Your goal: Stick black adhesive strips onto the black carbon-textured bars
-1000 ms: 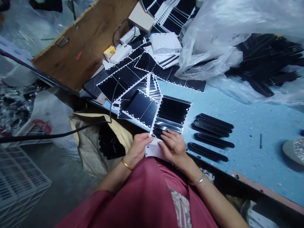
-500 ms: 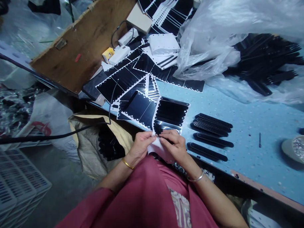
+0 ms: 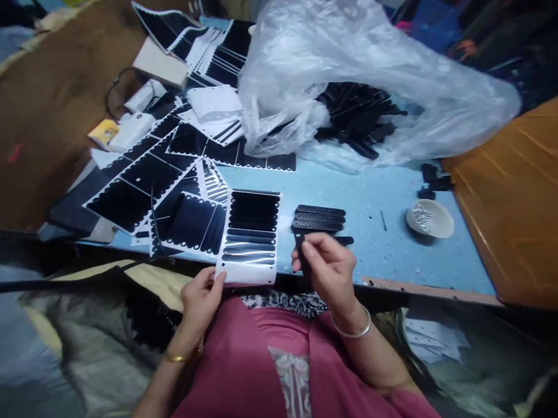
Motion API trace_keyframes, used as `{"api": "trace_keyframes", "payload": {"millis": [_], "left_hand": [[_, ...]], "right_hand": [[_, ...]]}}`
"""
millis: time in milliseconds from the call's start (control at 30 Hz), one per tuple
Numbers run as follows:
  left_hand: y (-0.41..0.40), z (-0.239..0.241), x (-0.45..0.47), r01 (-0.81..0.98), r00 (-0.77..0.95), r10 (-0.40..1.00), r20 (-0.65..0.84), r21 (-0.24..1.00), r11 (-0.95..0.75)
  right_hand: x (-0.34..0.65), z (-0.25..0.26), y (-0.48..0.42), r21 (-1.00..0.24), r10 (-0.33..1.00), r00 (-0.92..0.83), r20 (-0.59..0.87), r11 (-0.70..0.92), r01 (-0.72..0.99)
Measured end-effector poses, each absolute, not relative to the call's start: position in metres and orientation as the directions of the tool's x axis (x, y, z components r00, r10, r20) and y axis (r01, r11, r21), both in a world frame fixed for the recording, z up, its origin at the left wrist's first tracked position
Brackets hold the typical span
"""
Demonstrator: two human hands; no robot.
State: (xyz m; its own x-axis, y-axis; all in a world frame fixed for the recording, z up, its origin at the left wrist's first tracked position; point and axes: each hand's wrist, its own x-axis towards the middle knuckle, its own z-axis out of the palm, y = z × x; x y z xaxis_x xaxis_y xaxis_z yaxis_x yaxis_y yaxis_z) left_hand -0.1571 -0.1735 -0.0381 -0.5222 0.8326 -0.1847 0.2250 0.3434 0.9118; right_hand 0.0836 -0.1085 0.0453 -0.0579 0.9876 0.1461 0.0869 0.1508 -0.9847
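Observation:
A white backing sheet (image 3: 250,237) carrying rows of black oblong stickers lies at the near edge of the blue table (image 3: 390,254). My left hand (image 3: 200,297) pinches the sheet's near left corner. My right hand (image 3: 329,267) is closed on a thin black sticker strip (image 3: 302,257), lifted just right of the sheet. Several black perforated oblong parts (image 3: 319,217) lie in a row on the table just beyond my right hand.
Many spent black-and-white sticker sheets (image 3: 150,177) are piled at the left. A clear plastic bag (image 3: 347,78) of black parts fills the back. A small bowl (image 3: 430,219) with tiny pieces stands at the right, beside an orange-brown board (image 3: 521,206). A sack (image 3: 140,299) hangs below the table edge.
The camera has swung right. My right hand has pulled a black strip off the sheet and moved right with it; my left hand stays on the sheet's corner.

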Motion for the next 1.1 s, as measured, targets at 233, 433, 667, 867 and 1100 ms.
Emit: {"api": "trace_keyframes", "payload": {"millis": [233,433,667,867,1100], "left_hand": [[-0.15,0.018,-0.112,0.245,-0.261,0.95,-0.172,0.94,0.237],[-0.118,0.031,-0.043,-0.155,0.26,0.864,-0.432,0.864,0.479],[-0.099,0.025,-0.027,-0.218,0.278,0.842,-0.462,0.823,0.524],[-0.087,0.025,-0.019,-0.113,0.28,0.882,-0.38,0.899,0.423],[-0.068,0.0,-0.025,0.385,0.033,0.998,0.046,0.921,-0.055]], "right_hand": [[0.102,0.029,-0.135,-0.654,0.809,-0.318,0.494,0.587,0.477],[0.136,0.026,-0.137,-0.553,0.766,-0.384,0.515,0.639,0.534],[0.192,0.015,-0.131,-0.572,0.801,-0.336,0.496,0.592,0.568],[0.204,0.014,-0.117,-0.582,0.801,-0.355,0.482,0.595,0.554],[0.234,0.026,-0.097,-0.56,0.819,-0.222,0.529,0.534,0.633]]}}
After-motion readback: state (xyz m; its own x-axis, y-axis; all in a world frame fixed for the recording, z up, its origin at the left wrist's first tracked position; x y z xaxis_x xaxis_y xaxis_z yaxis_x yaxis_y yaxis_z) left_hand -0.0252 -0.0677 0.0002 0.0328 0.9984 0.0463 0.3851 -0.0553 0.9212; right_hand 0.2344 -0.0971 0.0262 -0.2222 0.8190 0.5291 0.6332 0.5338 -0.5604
